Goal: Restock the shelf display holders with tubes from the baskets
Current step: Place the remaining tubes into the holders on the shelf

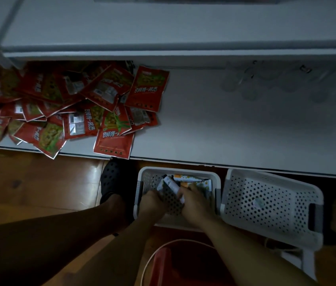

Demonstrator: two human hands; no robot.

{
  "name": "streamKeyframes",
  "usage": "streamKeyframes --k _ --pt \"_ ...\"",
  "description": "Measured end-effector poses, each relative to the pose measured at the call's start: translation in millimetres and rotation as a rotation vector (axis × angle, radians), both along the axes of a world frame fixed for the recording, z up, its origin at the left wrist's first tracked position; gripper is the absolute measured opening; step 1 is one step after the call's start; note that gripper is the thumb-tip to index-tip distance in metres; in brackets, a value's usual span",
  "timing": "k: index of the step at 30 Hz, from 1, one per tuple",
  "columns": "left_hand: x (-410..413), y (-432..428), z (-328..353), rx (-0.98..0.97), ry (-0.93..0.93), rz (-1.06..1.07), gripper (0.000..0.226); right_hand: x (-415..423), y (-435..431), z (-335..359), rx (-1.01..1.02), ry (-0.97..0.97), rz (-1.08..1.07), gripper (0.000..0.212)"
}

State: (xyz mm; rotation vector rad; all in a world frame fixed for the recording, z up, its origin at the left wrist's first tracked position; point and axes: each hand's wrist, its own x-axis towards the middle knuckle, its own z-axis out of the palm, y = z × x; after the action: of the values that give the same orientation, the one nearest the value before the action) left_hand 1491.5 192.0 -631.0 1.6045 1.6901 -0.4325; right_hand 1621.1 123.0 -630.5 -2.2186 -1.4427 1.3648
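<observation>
A white perforated basket (pixel 216 180) sits on the floor under the shelf edge and holds several white, green and orange tubes (pixel 189 179). Both my hands reach down into it. My left hand (pixel 152 200) curls round tubes at the basket's left side. My right hand (pixel 193 200) grips a white tube (pixel 171 185) near the middle. Clear display holders (pixel 245 83) stand dimly at the back right of the white shelf (pixel 235 129).
A second white perforated basket (pixel 272 205), nearly bare inside, stands to the right. Several red snack packets (pixel 76 104) lie piled on the shelf's left part, some overhanging its edge. My foot in a black clog (pixel 113 182) stands left of the basket. A red stool (pixel 163 265) is below.
</observation>
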Motion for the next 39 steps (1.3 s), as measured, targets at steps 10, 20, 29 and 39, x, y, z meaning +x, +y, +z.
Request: streamKeyframes --k 10,20,29,39 --pt "6 11 74 -0.167 -0.336 0.175 0.027 3 18 47 0.251 0.219 -0.339 0.012" --pt "-7 50 227 0.304 -0.537 -0.223 0.026 19 42 175 0.637 0.249 -0.399 0.015" --pt "-8 81 359 0.677 -0.667 -0.48 0.023 20 66 321 0.952 0.166 -0.243 0.003" --pt "-1 145 449 0.992 -1.111 -0.278 0.012 27 121 463 1.14 -0.146 -0.141 0.01"
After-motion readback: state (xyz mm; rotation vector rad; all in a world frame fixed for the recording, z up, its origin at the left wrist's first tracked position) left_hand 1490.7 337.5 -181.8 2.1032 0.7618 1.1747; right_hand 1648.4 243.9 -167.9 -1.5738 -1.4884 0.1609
